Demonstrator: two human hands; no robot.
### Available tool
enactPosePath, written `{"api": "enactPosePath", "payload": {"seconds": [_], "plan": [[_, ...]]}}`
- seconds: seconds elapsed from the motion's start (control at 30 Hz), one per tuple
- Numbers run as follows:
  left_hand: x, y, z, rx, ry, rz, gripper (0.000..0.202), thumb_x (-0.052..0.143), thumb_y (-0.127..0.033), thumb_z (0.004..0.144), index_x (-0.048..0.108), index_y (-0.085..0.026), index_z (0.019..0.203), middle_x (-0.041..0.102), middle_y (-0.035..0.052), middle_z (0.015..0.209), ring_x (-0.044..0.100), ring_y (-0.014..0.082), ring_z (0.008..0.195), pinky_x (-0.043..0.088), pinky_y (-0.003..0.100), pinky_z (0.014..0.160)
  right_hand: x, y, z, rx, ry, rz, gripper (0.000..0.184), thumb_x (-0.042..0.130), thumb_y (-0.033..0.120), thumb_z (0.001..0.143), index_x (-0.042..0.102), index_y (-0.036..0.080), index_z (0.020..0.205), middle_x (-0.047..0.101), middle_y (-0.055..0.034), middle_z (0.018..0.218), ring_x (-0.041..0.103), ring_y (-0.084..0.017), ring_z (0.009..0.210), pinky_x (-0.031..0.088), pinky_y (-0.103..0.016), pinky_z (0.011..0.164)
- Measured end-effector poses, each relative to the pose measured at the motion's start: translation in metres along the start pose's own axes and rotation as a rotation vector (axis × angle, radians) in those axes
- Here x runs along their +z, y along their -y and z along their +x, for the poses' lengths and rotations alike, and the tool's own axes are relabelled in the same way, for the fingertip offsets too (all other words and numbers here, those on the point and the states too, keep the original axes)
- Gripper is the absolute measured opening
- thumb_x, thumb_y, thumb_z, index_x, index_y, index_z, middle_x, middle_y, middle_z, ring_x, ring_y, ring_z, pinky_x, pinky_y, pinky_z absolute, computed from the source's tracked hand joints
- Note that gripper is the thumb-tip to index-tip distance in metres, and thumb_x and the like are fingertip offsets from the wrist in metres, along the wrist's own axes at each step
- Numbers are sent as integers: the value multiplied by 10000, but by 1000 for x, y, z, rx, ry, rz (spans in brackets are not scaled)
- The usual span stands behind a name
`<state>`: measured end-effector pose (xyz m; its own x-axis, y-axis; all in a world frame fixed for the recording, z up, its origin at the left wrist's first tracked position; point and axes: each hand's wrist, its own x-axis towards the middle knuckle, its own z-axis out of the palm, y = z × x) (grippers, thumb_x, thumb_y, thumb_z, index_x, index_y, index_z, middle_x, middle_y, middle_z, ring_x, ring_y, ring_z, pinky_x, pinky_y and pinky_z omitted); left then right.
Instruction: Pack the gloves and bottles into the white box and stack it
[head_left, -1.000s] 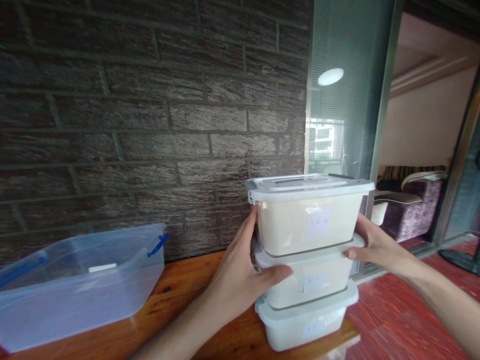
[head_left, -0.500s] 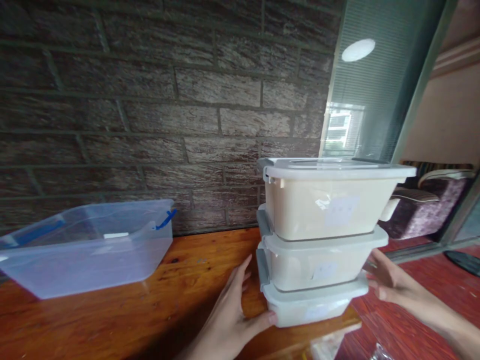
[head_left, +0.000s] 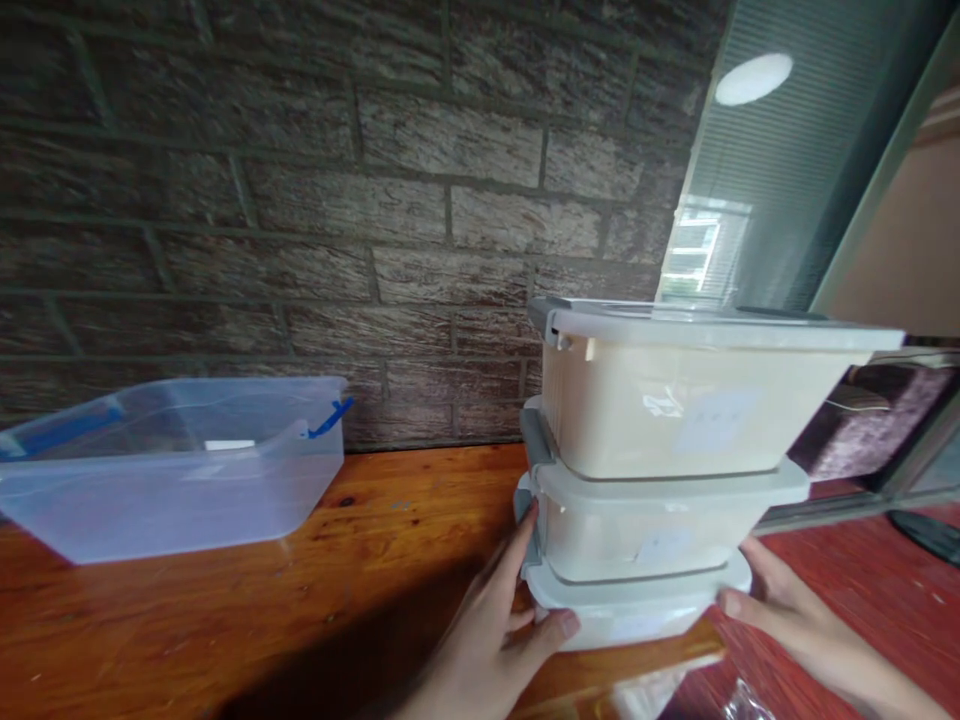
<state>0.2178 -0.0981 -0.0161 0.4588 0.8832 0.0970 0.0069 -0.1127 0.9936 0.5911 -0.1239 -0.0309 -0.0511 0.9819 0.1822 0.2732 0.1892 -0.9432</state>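
A stack of three white lidded plastic boxes (head_left: 675, 440) stands at the right end of a wooden table (head_left: 300, 600). The top box (head_left: 697, 400) is the largest and the bottom box (head_left: 637, 615) the smallest. My left hand (head_left: 502, 630) grips the left end of the bottom box, thumb across its front. On the box's right end, my right hand (head_left: 780, 605) presses with its thumb forward. Each box front carries a pale label.
A clear plastic tub (head_left: 172, 470) with blue handles sits at the table's left, against a dark brick wall (head_left: 337, 200). Right of the stack are a glass panel (head_left: 750, 170), a red floor (head_left: 862, 590) and a purple sofa (head_left: 862, 420) beyond.
Both hands have slid down from the middle box to the bottom box. The view has shifted closer and lower, so the stack looks larger.
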Motion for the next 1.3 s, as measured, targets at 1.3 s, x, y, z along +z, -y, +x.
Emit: {"api": "enactPosePath", "payload": {"seconds": [1.3], "plan": [[-27,11,66,98,-39,112,893,638,-462,964,71,-365,1647,251,37,1709,382,282,1506,478,425,1138,16,-3,82,-91,78,122,852,754,405,892,300,287,1603,461,-87,1606,349,-360,1518,350,-529,1233]]}}
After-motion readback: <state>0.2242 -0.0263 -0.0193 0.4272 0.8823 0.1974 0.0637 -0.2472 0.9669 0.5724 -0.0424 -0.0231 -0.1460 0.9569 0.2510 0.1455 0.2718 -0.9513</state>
